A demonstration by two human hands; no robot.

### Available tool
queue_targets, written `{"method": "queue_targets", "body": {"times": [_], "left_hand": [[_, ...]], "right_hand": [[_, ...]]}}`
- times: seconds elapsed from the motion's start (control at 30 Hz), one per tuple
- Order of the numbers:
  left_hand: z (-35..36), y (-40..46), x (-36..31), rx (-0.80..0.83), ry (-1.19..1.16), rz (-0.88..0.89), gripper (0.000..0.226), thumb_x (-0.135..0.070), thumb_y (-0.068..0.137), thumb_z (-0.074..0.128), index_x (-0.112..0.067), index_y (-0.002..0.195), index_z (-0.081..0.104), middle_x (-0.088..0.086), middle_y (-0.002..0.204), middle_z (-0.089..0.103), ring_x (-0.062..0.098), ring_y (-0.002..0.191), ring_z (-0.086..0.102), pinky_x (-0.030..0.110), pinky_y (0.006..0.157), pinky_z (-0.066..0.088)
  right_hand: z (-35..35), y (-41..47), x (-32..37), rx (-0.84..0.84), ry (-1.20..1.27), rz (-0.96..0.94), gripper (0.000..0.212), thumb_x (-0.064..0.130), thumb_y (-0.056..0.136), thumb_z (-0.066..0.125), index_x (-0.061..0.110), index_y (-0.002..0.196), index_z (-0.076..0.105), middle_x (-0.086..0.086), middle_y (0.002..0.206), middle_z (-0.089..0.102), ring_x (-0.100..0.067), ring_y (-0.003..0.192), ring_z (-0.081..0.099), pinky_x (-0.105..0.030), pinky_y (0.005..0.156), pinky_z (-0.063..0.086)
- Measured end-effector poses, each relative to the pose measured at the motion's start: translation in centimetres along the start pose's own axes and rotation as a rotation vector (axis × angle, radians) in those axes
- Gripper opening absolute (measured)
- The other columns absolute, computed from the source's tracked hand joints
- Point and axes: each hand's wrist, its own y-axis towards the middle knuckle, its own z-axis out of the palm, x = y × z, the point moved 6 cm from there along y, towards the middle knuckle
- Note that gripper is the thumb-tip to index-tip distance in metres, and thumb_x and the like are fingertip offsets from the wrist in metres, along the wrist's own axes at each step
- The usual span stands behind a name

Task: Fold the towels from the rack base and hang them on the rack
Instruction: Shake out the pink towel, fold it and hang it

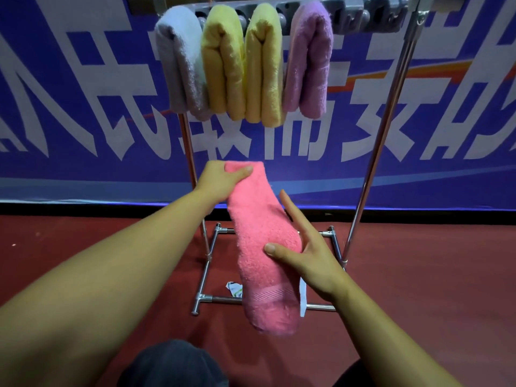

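Observation:
A pink towel point(261, 241), folded into a long strip, hangs in the air in front of the rack. My left hand point(220, 180) grips its top end. My right hand point(304, 250) lies flat against the strip's right side near the middle, fingers spread and thumb on the front. On the rack's top bar point(360, 16) hang several folded towels: a white one point(181, 62), two yellow ones point(223, 65) point(264, 68) and a purple one point(308, 60). The rack base point(220, 298) is a metal frame on the floor below the pink towel.
Two slanted metal posts point(388, 129) rise from the base to the bar. The bar's right part is bare. A white scrap with a label point(234, 289) lies in the base. A blue banner point(83, 107) stands behind, red floor point(418, 261) below. My knee point(173, 364) shows at the bottom.

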Motion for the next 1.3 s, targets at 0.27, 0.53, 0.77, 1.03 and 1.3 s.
{"method": "queue_targets", "body": {"times": [0.27, 0.53, 0.77, 1.03, 1.3], "left_hand": [[4.2, -7.6, 4.5, 0.446, -0.27, -0.229, 0.051, -0.06, 0.095, 0.056, -0.019, 0.119, 0.073, 0.003, 0.122, 0.074, 0.021, 0.118, 0.067, 0.041, 0.11, 0.045], [7.0, -13.9, 4.2, 0.481, -0.681, -0.368, 0.074, -0.071, 0.097, 0.031, -0.015, 0.129, 0.067, 0.011, 0.12, 0.074, 0.023, 0.11, 0.071, 0.039, 0.095, 0.053], [8.6, -15.0, 5.6, 0.512, -0.746, -0.339, 0.068, -0.064, 0.089, 0.053, -0.014, 0.134, 0.062, 0.011, 0.128, 0.071, 0.026, 0.122, 0.066, 0.046, 0.107, 0.05], [8.8, -14.7, 5.8, 0.349, -0.599, -0.258, 0.049, -0.04, 0.079, 0.081, -0.007, 0.114, 0.072, 0.015, 0.108, 0.077, 0.032, 0.103, 0.074, 0.05, 0.098, 0.057], [8.7, -13.9, 6.7, 0.261, -0.67, -0.291, 0.034, -0.028, 0.092, 0.072, -0.004, 0.116, 0.071, 0.018, 0.108, 0.077, 0.036, 0.102, 0.074, 0.047, 0.094, 0.058]], "right_hand": [[0.5, 0.4, -0.8, 0.011, 0.162, 0.039, 0.052, 0.009, 0.091, 0.073, 0.027, 0.139, 0.063, 0.005, 0.139, 0.066, -0.016, 0.128, 0.062, -0.033, 0.105, 0.053], [-0.8, 0.5, -2.4, -0.054, 0.442, 0.176, 0.051, 0.009, 0.084, 0.073, 0.025, 0.132, 0.069, -0.015, 0.126, 0.072, -0.025, 0.105, 0.07, -0.037, 0.091, 0.061], [-1.5, 0.6, -3.5, -0.105, 0.387, 0.212, 0.048, 0.01, 0.087, 0.072, 0.023, 0.133, 0.068, -0.015, 0.126, 0.072, -0.026, 0.105, 0.071, -0.039, 0.091, 0.061], [-1.0, 0.8, -3.7, -0.087, 0.323, 0.18, 0.046, 0.01, 0.095, 0.068, 0.026, 0.138, 0.062, -0.011, 0.126, 0.072, -0.028, 0.112, 0.071, -0.04, 0.092, 0.06], [-1.1, 1.4, -4.1, -0.165, 0.381, 0.156, 0.054, 0.008, 0.09, 0.074, 0.024, 0.14, 0.061, -0.01, 0.126, 0.073, -0.027, 0.114, 0.071, -0.038, 0.092, 0.06]]}}
